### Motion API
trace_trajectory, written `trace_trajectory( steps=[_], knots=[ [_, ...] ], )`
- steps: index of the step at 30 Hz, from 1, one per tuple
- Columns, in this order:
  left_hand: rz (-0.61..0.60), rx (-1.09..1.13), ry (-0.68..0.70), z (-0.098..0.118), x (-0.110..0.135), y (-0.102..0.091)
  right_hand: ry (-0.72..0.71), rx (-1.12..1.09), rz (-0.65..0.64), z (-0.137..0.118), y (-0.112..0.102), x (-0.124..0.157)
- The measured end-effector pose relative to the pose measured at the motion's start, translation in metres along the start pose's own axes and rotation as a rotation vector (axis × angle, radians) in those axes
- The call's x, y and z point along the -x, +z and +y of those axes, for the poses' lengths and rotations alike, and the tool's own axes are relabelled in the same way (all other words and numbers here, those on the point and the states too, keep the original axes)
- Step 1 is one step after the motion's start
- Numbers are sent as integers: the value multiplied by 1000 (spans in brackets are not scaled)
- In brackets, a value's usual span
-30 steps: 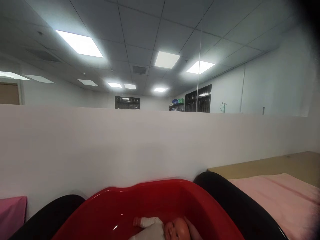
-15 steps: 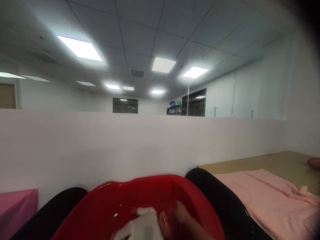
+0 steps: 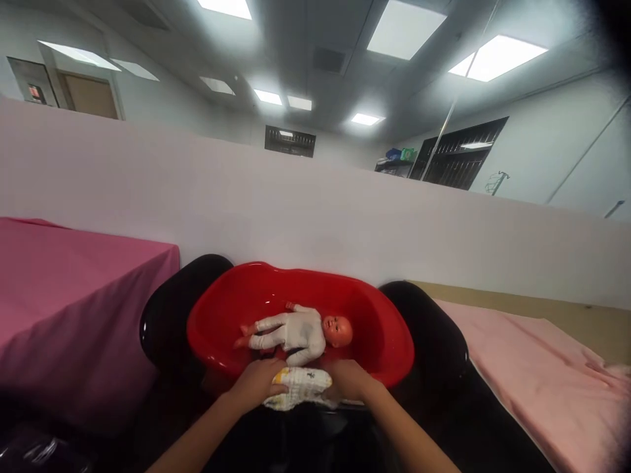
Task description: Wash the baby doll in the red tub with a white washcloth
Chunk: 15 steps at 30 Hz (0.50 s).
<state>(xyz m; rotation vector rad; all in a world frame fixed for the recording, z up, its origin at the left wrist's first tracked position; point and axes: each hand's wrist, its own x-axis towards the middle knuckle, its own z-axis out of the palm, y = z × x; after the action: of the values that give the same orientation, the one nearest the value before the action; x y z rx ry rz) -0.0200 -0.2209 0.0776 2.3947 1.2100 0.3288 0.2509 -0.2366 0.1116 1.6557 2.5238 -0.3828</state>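
Observation:
A baby doll (image 3: 302, 332) in pale clothes lies on its back in a red baby bathtub (image 3: 394, 341), its head to the right and its bare feet to the left. In front of the tub's near rim, my left hand (image 3: 259, 383) grips the left end of a bunched white cloth (image 3: 303, 385) with yellow and dark prints. At the cloth's other end my right hand (image 3: 348, 380) is closed on it, its fingers partly hidden and slightly blurred. Both hands are just below the doll, apart from it.
Black rounded supports (image 3: 426, 322) flank the tub on both sides. To the left stands a surface under a pink cover (image 3: 98, 256); to the right, a light pink towel (image 3: 532, 355) lies on a tan surface (image 3: 493, 299). A white half-wall (image 3: 305, 217) with glass above rises behind.
The view has tilted down and swung left. My right hand, earlier beside the doll's head inside the tub, is now at the near rim. Both hands and the white cloth have come into view.

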Motion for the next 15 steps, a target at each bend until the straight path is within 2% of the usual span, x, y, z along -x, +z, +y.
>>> trace_trajectory(
  steps=[4, 8, 12, 15],
  knots=[
    [104, -32, 38, -3, 10, 1, 14, 37, 102, -8, 4, 18],
    [273, 52, 64, 2, 22, 0, -46, -181, 250, -18, -4, 45],
    [437, 406, -63, 17, 30, -4, -3, -558, 378, -21, -20, 68],
    [508, 792, -167, 32, 35, -5, 92, -1013, 443, -19, -21, 81]
  ],
)
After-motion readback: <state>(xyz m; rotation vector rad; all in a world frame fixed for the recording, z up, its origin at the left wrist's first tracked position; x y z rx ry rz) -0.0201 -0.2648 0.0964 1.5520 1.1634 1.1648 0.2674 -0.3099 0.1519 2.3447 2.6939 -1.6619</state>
